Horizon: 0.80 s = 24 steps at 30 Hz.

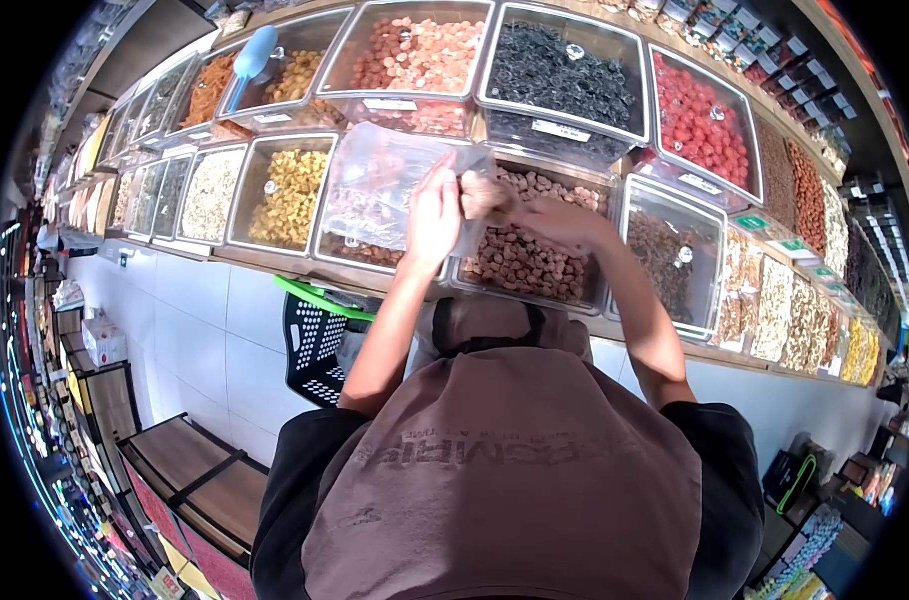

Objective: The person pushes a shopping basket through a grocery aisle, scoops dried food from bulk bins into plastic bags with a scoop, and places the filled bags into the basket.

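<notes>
Across the upper frame we see a counter (275,268) of food bins, with an open bin (597,283) of brown pieces at center. Left of it, our clear bag (367,185) lies against our left hand (435,207), whose fingers point up, extended and pressed together. Our right hand (560,222) reaches leftward over the bin, its grip too blurred to tell. Between both hands is a brown clump (483,196).

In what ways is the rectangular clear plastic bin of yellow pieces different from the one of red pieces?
The yellow bin stands in the near row, on the left; the red bin in the far row, on the right. The red bin shows a white front label; the yellow bin shows none. Both are lidded.
</notes>
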Each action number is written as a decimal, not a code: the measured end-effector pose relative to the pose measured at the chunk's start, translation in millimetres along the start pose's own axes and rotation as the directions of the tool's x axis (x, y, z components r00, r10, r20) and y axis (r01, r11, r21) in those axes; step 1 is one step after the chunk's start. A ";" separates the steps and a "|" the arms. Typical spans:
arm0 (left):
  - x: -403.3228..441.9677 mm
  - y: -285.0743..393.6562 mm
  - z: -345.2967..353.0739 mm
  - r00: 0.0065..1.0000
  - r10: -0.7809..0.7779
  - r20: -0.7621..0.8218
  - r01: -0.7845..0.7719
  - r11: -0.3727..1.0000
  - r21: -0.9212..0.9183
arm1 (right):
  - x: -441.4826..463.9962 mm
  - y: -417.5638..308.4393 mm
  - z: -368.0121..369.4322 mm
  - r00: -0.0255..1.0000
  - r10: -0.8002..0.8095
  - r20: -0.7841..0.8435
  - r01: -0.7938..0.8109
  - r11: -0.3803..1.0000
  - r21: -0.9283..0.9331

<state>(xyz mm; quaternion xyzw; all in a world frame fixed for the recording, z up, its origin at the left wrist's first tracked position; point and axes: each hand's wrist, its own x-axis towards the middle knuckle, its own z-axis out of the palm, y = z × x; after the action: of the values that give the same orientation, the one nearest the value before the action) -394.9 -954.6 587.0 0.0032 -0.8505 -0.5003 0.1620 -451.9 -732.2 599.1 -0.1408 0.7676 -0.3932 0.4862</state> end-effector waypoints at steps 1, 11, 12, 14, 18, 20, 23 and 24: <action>-0.1 4.8 -1.9 1.000 0.018 -0.007 -0.018 0.999 0.031 | 20.6 -20.8 12.9 0.997 -0.063 -0.042 0.059 0.995 -0.079; -24.5 -1.8 -6.4 0.992 0.077 -0.100 -0.060 0.984 0.166 | 90.2 -41.7 64.1 0.865 -0.367 -0.342 0.195 0.874 -0.445; -28.1 -7.9 -0.9 0.994 0.073 -0.077 -0.057 0.981 0.184 | 79.4 -27.6 56.0 0.885 -0.346 -0.313 0.171 0.864 -0.473; -35.1 -21.9 11.7 0.995 0.092 -0.025 -0.083 0.969 0.233 | 50.0 5.9 40.4 0.903 -0.301 -0.308 0.121 0.864 -0.488; -49.2 -68.6 46.3 0.984 0.068 0.165 -0.128 0.911 0.391 | -22.2 59.2 26.3 0.925 0.011 -0.381 -0.143 0.937 -0.320; -58.9 -99.1 63.8 0.974 0.011 0.225 -0.126 0.853 0.507 | -34.9 79.6 24.2 0.909 0.269 -0.320 -0.353 0.903 -0.244; -64.1 -108.2 68.2 0.967 0.005 0.255 -0.158 0.798 0.582 | -17.2 130.7 37.6 0.870 0.345 -0.352 -0.451 0.845 -0.286; -62.9 -106.2 67.1 0.964 -0.020 0.266 -0.146 0.796 0.588 | -17.4 126.7 39.9 0.867 0.354 -0.350 -0.457 0.845 -0.278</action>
<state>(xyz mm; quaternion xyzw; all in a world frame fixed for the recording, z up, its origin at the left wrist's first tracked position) -370.7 -940.0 449.3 -0.0391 -0.9785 -0.1944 0.0569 -388.2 -657.9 507.6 -0.0002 0.8993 -0.1525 0.4099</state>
